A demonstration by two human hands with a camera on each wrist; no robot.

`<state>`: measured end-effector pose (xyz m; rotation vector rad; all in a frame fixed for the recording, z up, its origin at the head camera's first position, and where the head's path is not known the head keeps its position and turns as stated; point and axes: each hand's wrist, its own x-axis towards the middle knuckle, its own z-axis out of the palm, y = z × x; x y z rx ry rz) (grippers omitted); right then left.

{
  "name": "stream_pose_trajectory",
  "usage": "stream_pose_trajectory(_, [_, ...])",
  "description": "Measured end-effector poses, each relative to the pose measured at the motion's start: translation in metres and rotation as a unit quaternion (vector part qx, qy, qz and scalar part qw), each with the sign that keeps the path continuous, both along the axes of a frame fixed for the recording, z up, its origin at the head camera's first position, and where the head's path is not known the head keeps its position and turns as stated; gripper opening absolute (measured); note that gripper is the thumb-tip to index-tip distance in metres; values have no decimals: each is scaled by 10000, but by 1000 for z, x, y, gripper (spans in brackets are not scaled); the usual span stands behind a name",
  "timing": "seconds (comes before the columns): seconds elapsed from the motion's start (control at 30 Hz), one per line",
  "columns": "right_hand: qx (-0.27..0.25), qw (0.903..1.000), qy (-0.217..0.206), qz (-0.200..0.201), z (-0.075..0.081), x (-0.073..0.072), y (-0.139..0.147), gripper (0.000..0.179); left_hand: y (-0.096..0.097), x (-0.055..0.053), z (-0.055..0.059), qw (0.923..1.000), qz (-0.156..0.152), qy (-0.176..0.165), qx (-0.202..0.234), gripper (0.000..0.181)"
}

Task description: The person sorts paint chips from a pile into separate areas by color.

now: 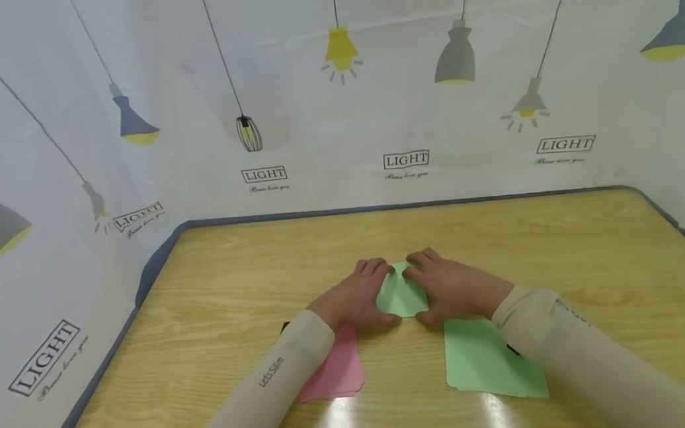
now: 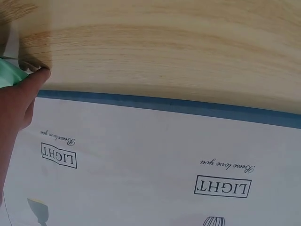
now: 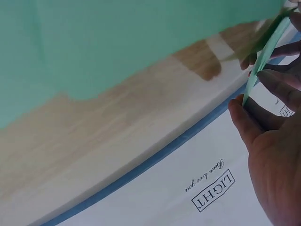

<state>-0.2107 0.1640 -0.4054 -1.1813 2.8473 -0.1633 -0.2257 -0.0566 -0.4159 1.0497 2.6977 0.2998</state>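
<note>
A small light green sheet of paper (image 1: pixel 403 296) is held between both hands over the middle of the table. Its left side is gripped by my left hand (image 1: pixel 357 298), and my right hand (image 1: pixel 452 287) grips the right side. Seen from the right wrist, the green paper (image 3: pixel 257 66) is nearly edge-on, pinched between thumb and fingers of the right hand (image 3: pixel 277 165). The left wrist view catches only part of the left hand (image 2: pixel 16 106), with a bit of the green paper (image 2: pixel 10 74) beside it.
Pink sheets (image 1: pixel 341 370) lie on the wooden table (image 1: pixel 250 260), partly under the left forearm. Larger green sheets (image 1: pixel 487 363) lie below the right wrist, partly covered by the sleeve. A white curtain printed with lamps (image 1: pixel 312 123) stands around the table's dark blue edge (image 1: pixel 413 204).
</note>
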Motion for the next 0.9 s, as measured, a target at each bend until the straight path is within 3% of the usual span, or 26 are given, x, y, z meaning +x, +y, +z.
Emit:
stream_pose_trajectory(0.27, [-87, 9996, 253, 25, 7, 4, 5, 67, 1, 0, 3, 9998, -136, 92, 150, 78])
stream_pose_trajectory(0.47, [-200, 9997, 165, -15, 4, 8, 12, 67, 4, 3, 4, 9995, -234, 63, 222, 78])
stream_pose_trajectory(0.67, [-460, 9987, 151, -187, 9, 22, 28, 70, 16, 14, 16, 9987, -374, 332, 136, 80])
stream_pose_trajectory(0.9, [-637, 9975, 133, -270, 18, 50, 54, 65, 38, 35, 25, 9928, -726, 924, -210, 76])
